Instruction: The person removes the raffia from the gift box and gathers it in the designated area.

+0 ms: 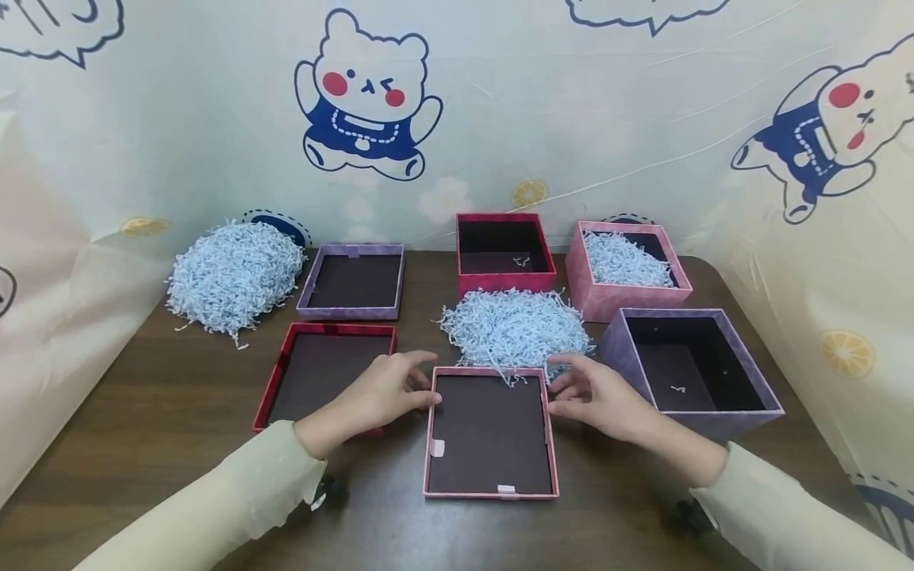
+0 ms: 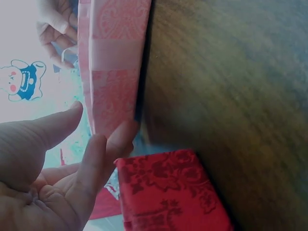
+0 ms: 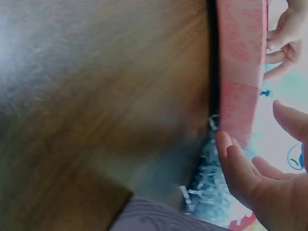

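Observation:
A shallow pink box lid (image 1: 493,444) with a dark inside lies hollow side up near the front of the table, with pale tape tabs on its rim. My left hand (image 1: 385,390) is at its left side, thumb at the rim. Along the lid's patterned outer wall (image 2: 118,72), the left fingers reach its far corner, with the thumb held apart. On the right side my right hand (image 1: 603,403) has its fingers at the lid's far right corner, thumb spread from them in the right wrist view. Neither hand grips the lid. Blue shredded paper (image 1: 514,327) lies heaped just behind it.
A red lid (image 1: 339,369) and a purple lid (image 1: 351,312) lie left, beside another shredded paper heap (image 1: 236,274). At the back stand a red box (image 1: 507,281) and a pink box (image 1: 628,301) holding shredded paper. A purple box (image 1: 685,381) stands right.

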Action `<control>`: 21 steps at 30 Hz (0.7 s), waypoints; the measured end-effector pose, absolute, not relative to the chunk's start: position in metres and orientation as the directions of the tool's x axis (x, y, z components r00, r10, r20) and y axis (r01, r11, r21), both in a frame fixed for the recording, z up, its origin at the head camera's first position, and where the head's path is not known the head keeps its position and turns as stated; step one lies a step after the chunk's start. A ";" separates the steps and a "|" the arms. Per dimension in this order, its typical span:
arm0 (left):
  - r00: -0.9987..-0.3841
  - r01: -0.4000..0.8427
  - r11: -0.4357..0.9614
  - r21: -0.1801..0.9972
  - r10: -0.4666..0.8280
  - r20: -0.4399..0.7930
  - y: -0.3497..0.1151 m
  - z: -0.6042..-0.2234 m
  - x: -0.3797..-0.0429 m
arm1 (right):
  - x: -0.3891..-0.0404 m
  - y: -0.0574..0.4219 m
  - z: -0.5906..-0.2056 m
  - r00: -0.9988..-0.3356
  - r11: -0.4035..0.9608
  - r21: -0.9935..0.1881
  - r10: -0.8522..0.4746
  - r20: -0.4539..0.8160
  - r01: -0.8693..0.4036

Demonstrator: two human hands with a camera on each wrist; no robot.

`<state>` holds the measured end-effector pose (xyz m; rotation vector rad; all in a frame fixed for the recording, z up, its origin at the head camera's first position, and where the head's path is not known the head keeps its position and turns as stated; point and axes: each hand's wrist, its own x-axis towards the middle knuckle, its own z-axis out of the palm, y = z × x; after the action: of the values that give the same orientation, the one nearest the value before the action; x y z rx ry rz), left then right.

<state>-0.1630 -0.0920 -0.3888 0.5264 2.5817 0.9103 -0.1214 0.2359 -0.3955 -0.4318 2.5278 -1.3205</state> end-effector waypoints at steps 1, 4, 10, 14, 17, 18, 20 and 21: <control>-0.871 0.227 0.726 0.649 0.450 -0.199 -0.093 -0.387 -0.163 | -0.121 0.236 -0.393 -0.925 0.548 -0.824 -0.370 -0.083 -0.146; -0.870 0.268 0.728 0.631 0.465 -0.167 -0.095 -0.382 -0.166 | -0.119 0.235 -0.382 -0.930 0.558 -0.813 -0.361 -0.062 -0.163; -0.881 0.339 0.743 0.577 0.466 -0.084 -0.098 -0.364 -0.175 | -0.117 0.242 -0.356 -0.941 0.587 -0.788 -0.337 -0.029 -0.186; -0.873 0.384 0.737 0.556 0.486 -0.042 -0.096 -0.347 -0.181 | -0.118 0.252 -0.338 -0.942 0.598 -0.766 -0.335 0.027 -0.235; -0.859 0.420 0.721 0.551 0.511 -0.013 -0.091 -0.335 -0.185 | -0.120 0.262 -0.324 -0.941 0.617 -0.738 -0.332 0.070 -0.273; -0.853 0.435 0.714 0.548 0.521 -0.003 -0.089 -0.332 -0.187 | -0.121 0.265 -0.319 -0.939 0.620 -0.730 -0.333 0.086 -0.287; -0.843 0.459 0.703 0.543 0.538 0.016 -0.085 -0.325 -0.191 | -0.122 0.274 -0.310 -0.934 0.636 -0.704 -0.337 0.116 -0.317; -0.838 0.470 0.699 0.540 0.545 0.023 -0.083 -0.322 -0.193 | -0.123 0.278 -0.306 -0.931 0.643 -0.689 -0.337 0.138 -0.335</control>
<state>-0.1928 -0.0828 -0.3224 0.8314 2.7663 0.8211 -0.1235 0.2780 -0.3059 -0.5816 2.8447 -1.1921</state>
